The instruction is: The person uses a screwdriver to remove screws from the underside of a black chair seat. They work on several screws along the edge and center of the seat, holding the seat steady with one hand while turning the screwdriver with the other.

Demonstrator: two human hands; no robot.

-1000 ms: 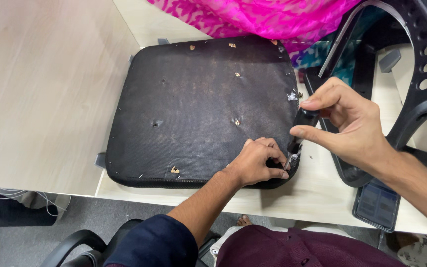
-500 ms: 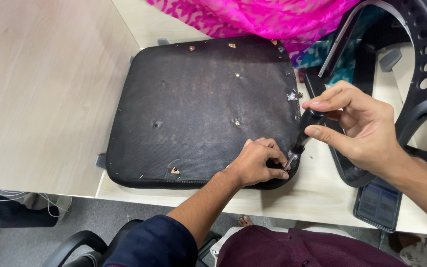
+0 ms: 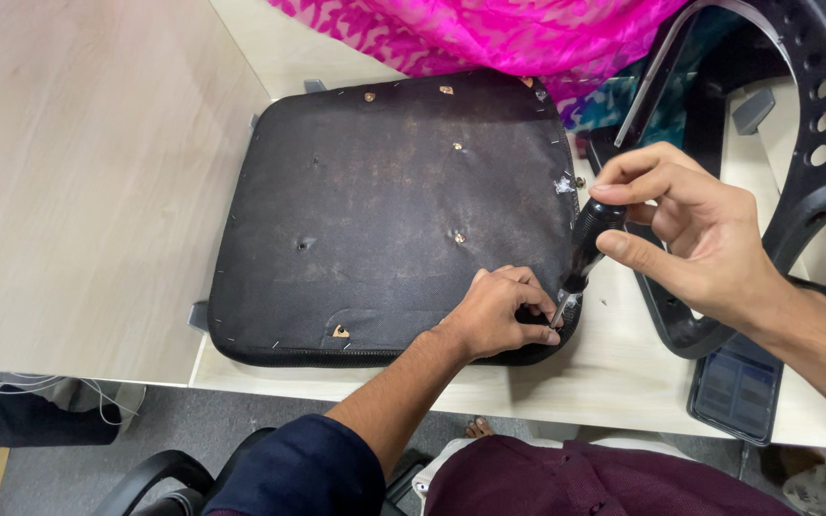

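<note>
My left hand (image 3: 499, 313) presses, fingers curled, on the near right corner of the black seat cushion (image 3: 389, 215). My right hand (image 3: 685, 225) grips a screwdriver (image 3: 580, 253), tip at that corner. Prying the staple seems underway; steady leverage is needed.

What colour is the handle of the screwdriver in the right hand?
Black. The screwdriver handle, gripped by the right hand, shows in the head view, the only one.

On the table (image 3: 78, 191) lies the seat cushion (image 3: 384, 210) (fabric (image 3: 489, 33) behind it), chair frame (image 3: 815, 143) to its right, phone (image 3: 738, 387) nearer.
</note>
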